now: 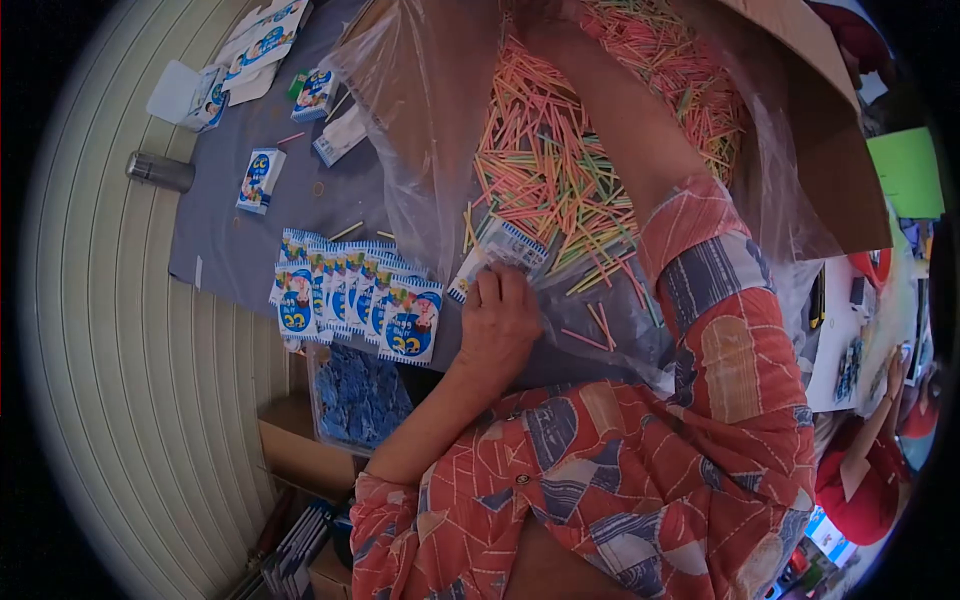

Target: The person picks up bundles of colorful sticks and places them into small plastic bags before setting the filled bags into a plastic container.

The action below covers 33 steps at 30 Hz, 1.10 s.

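Observation:
My left hand (502,322) is closed on the edge of a small printed sachet (515,250), which shows its silvery, text-covered side and lies at the near edge of a heap of thin coloured sticks (550,150). The sticks are pink, yellow and green and rest on clear plastic. My right hand (545,14) reaches far over the heap at the top edge of the view; its fingers are blurred and partly cut off. Left of my left hand, several blue-and-white sachets (408,318) overlap in a row on the dark tabletop.
A cardboard box (835,190) lined with a clear plastic bag (405,130) surrounds the heap. Small printed cartons (260,180) and a metal cylinder (160,172) lie at the left. Below the table edge stands a bin of blue wrappers (360,395). Another person in red (862,490) is at right.

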{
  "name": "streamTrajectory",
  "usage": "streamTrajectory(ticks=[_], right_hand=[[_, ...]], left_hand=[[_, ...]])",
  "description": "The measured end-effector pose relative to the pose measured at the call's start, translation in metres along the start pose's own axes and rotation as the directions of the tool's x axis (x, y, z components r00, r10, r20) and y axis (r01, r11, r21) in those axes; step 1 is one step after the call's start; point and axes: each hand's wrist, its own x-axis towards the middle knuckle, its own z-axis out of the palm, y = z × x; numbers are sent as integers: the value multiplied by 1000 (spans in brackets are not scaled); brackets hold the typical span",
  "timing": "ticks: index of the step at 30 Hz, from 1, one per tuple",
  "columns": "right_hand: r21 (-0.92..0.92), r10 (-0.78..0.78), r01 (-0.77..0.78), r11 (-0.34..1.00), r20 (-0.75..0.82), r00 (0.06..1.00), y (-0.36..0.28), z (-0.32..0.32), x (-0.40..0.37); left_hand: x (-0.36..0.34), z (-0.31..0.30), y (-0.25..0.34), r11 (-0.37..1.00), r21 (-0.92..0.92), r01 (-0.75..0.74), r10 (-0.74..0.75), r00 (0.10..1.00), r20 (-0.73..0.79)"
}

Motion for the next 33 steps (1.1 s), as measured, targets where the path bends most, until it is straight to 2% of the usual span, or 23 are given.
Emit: streamTrajectory(ticks=[2, 4, 5, 7, 8, 10, 14, 16, 20, 23, 25, 29, 31, 33], right_hand=[[44, 0, 0, 999, 9, 1000, 13, 5, 12], [86, 10, -12, 996, 23, 1000, 45, 2, 5], [106, 15, -18, 994, 27, 1000, 53, 3, 8], [140, 16, -20, 990, 31, 999, 56, 1, -3], [157, 13, -18, 987, 30, 999, 57, -1, -10], [191, 4, -7, 981, 16, 1000, 60, -12, -16], [270, 4, -2, 963, -6, 1000, 72, -22, -14], [309, 10, -5, 951, -15, 1000, 71, -26, -22], [367, 24, -6, 930, -44, 999, 57, -31, -47], [423, 31, -3, 906, -61, 998, 50, -32, -63], [462, 43, -6, 887, -69, 997, 52, -32, -70], [528, 59, -11, 849, -73, 996, 62, -36, -74], [556, 71, -19, 831, -73, 995, 63, -36, -89], [571, 75, -26, 821, -63, 995, 73, -28, -92]], left_hand=[[-8, 0, -9, 997, -73, -24, 21, 999, -47], [-13, -5, -20, 866, -500, 11, -120, 975, -186], [-9, -13, -23, 864, -504, 15, -123, 976, -181], [0, -30, -25, 745, -651, 141, -256, 963, -84], [-1, -27, -25, 744, -653, 142, -260, 962, -87], [-1, -20, -26, 876, -454, 163, -203, 978, -42], [-2, -23, -17, 895, -432, 113, -171, 980, -98], [-7, -19, -17, 939, -340, 53, -102, 987, -127], [-11, -13, -13, 947, -316, 49, -116, 974, -196], [-9, -20, -22, 930, -350, 114, -163, 980, -115], [-9, -16, -27, 913, -396, 96, -186, 963, -194], [-13, -13, -20, 951, -307, 41, -100, 979, -180], [-14, -21, -14, 946, -290, 143, -190, 972, -140], [-16, -20, -15, 952, -270, 145, -180, 978, -109]])
